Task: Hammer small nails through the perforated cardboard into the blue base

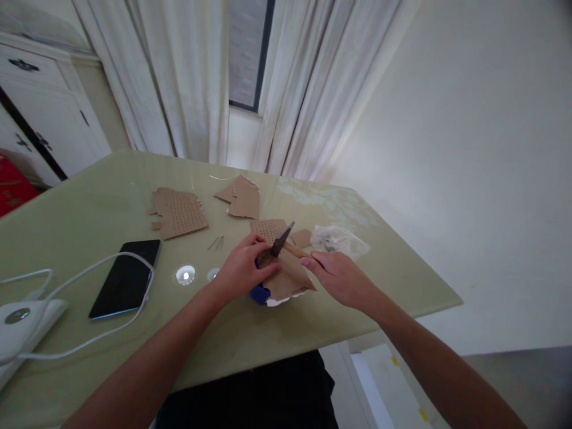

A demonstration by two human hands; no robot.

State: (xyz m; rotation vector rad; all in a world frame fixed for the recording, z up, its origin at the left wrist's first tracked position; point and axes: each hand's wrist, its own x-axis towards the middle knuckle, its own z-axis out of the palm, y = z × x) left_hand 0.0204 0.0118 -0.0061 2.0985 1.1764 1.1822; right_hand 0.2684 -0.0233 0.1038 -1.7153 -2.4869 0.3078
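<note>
My right hand (342, 277) is closed around the wooden handle of a hammer (297, 249). The hammer's dark metal head (282, 239) is tilted just above a brown cardboard piece (290, 277) with rows of small holes and a torn white edge. My left hand (245, 265) grips the left side of that cardboard, thumb lying on top and fingers curled near the hammer head. Whether a nail is between those fingers is hidden. A blue object (260, 294), its kind unclear, sticks out beneath the cardboard and my left hand.
Several thin nails (218, 242) lie left of my hands, near a small round clear item (185, 274). Punched cardboard (182, 213) and torn pieces (245, 199) lie farther back. A plastic bag (337, 239) is at right; a phone (126, 279) and white cable (89, 345) at left.
</note>
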